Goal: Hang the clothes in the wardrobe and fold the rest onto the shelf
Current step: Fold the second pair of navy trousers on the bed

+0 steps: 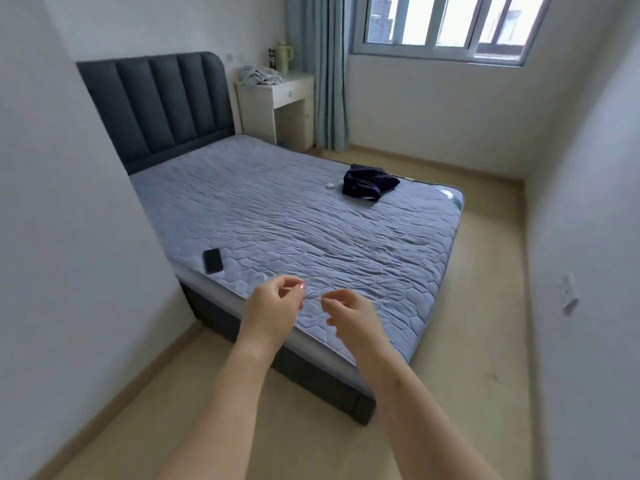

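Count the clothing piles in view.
2: dark garment on the bed, window side; pale heap on the white desk by the headboard. Heap may hide several pieces.

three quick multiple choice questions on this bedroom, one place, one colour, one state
1. Where is the phone? A on the bed; B on the floor; C on the windowsill.
2. What colour is the garment on the bed? A white; B dark navy; C red.
3. What do the left hand and right hand hold? A a hanger; B a shirt; C nothing.
Answers: 1 A, it lies near the bed's near corner; 2 B, dark against the pale bed; 3 C, fingers loosely curled, empty.
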A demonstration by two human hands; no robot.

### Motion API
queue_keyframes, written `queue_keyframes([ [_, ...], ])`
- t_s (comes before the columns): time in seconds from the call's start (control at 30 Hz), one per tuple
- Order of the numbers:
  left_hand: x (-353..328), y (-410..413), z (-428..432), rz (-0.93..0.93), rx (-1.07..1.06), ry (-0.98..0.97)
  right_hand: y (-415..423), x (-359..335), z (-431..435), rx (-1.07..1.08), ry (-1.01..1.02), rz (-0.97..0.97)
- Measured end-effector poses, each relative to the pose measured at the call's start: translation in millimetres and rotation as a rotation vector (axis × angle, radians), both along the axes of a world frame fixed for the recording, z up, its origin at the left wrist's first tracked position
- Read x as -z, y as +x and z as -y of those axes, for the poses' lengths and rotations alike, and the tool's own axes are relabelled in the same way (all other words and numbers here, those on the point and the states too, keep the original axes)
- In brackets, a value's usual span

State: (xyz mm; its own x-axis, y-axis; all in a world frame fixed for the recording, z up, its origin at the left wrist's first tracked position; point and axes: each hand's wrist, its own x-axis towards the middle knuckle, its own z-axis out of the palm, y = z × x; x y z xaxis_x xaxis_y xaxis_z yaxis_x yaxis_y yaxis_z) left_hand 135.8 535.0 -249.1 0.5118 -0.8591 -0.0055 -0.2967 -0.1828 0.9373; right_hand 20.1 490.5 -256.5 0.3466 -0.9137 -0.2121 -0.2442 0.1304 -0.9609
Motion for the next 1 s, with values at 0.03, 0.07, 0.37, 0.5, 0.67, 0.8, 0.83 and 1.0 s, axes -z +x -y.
queue_keyframes([
  [0.03,-1,-7,31,-0.010,0.031,0.004,-9,-1,27,0.039,0.005,-0.002],
  [0.07,-2,-14,56,-0.026,0.057,0.017,-18,-2,49,0.071,0.009,-0.001],
  [0.37,3,-117,235,-0.086,0.262,0.103,-132,4,198,0.356,0.054,0.031],
  [0.5,19,-178,308,-0.118,0.290,0.115,-196,13,267,0.372,0.056,0.024],
  [0.67,29,-268,405,-0.191,0.279,0.135,-292,10,367,0.387,0.036,-0.039],
  [0.8,29,-320,470,-0.249,0.287,0.156,-344,6,432,0.402,0.048,-0.060],
  [0.83,29,-328,486,-0.247,0.288,0.163,-351,7,446,0.400,0.066,-0.066],
  [1.0,39,-342,574,-0.250,0.246,0.175,-367,18,535,0.352,0.105,-0.070],
])
